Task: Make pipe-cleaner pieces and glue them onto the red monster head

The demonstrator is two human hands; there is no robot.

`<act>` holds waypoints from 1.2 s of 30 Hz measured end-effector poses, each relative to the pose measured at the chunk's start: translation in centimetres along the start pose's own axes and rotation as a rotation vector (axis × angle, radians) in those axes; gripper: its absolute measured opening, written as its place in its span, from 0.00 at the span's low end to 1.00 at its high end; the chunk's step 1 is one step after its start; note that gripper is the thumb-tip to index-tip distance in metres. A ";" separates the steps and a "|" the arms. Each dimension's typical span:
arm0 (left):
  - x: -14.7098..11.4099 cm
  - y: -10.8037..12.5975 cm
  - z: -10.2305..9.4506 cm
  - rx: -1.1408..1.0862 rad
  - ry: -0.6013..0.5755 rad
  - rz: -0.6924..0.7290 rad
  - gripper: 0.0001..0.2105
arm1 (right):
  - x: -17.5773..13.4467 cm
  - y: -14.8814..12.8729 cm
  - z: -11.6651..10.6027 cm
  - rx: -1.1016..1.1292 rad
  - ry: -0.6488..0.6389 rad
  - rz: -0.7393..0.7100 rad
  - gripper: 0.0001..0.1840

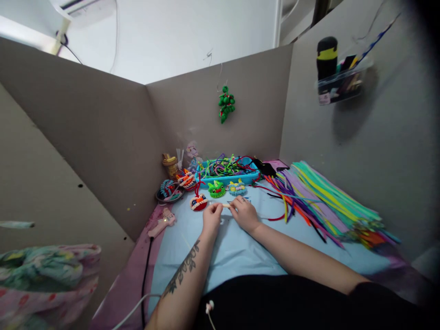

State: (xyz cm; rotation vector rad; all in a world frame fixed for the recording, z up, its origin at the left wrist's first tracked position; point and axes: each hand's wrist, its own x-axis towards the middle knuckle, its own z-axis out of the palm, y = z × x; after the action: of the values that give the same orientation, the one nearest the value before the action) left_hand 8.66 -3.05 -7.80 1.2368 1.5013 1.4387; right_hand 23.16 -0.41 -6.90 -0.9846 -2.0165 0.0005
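Note:
Between my two hands runs a short cream-coloured pipe cleaner piece (pixel 226 206), held level above the blue table cover. The fingers of my left hand (pixel 212 215) pinch one end. My right hand (pixel 245 214) grips the other end, its fingertips partly hidden. Just beyond my hands are small fuzzy animal-face figures: a red and white one (pixel 198 202), a green one (pixel 217 189) and a light blue and yellow one (pixel 237 187).
A blue tray (pixel 202 179) of tangled pipe cleaners stands at the back. To the right lie bundles of coloured pipe cleaners (pixel 319 197). A pink glue gun (pixel 162 223) and a dark bowl (pixel 168 196) are at left. Grey partitions (pixel 220 123) enclose the table.

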 end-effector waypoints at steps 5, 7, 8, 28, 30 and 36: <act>0.3 -0.3 -0.1 0.013 0.041 0.098 0.16 | 0.0 0.0 0.1 0.039 -0.010 -0.025 0.03; 0.3 -0.2 -0.2 0.018 0.055 0.134 0.16 | 0.0 -0.1 0.0 0.067 -0.021 -0.055 0.03; 0.2 -0.1 -0.2 0.018 0.060 0.151 0.16 | 0.0 -0.1 -0.1 0.081 -0.026 -0.069 0.06; 0.1 0.1 0.2 -0.240 0.101 0.147 0.13 | 0.0 0.4 0.3 0.031 0.011 0.016 0.07; 0.0 0.2 0.3 -0.261 0.103 0.130 0.13 | 0.0 0.4 0.3 0.014 0.007 0.021 0.07; -0.2 0.8 0.4 -0.270 0.122 0.125 0.12 | 0.0 0.3 0.3 -0.041 -0.009 0.013 0.06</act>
State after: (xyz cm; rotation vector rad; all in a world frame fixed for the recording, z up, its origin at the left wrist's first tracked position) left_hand 9.24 -3.21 -7.11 1.1098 1.2737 1.7628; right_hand 23.16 -0.15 -7.17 -1.0256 -2.0257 -0.0299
